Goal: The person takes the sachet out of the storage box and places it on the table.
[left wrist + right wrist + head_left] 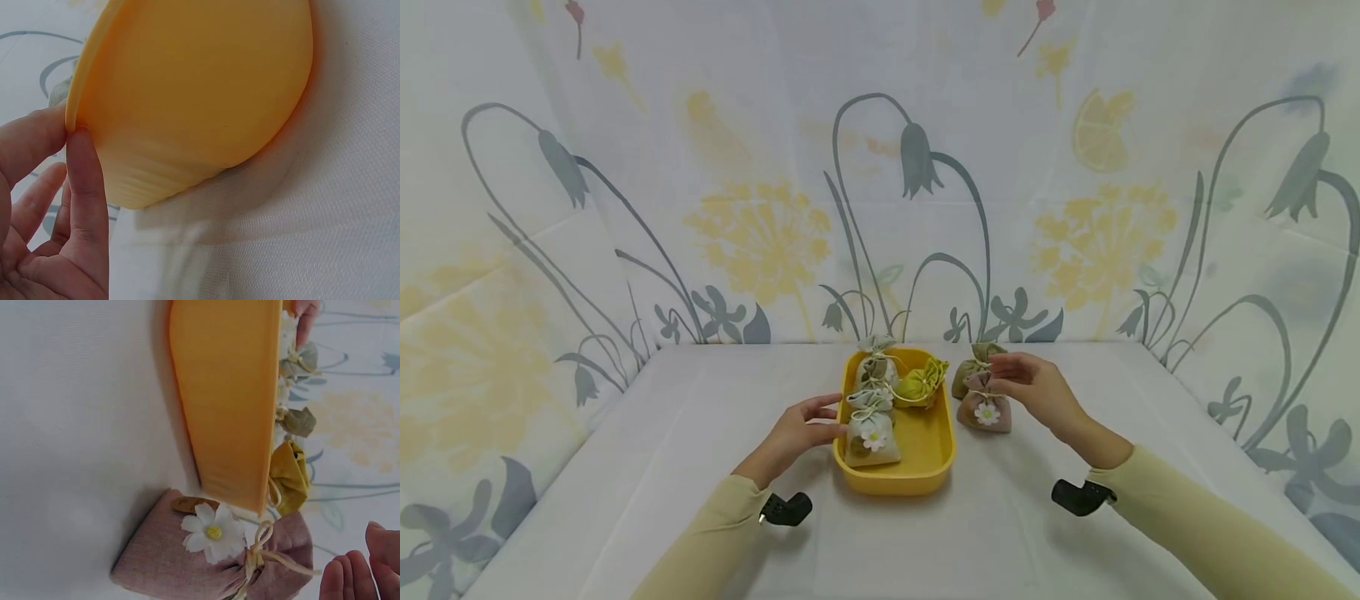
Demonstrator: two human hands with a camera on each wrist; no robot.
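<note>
My left hand [795, 433] pinches the left rim of a yellow tub [893, 482] between thumb and finger, as the left wrist view [84, 156] shows. Pale drawstring pouches, the nearest a pouch with a white flower [861, 450], sit along the tub's left side. A mustard-yellow pouch [917, 386] lies at the back right of it. To the right of the tub, my right hand [1043, 390] is beside the neck of a pink pouch [187, 556], fingers loosely bent and apart from its cloth. Behind that pouch stands an olive-brown pouch [964, 379], partly hidden.
A white cloth [700, 417] covers the table. Behind it hangs a curtain [760, 150] printed with flowers. Black wrist cameras [786, 508] sit at both cuffs, close above the table.
</note>
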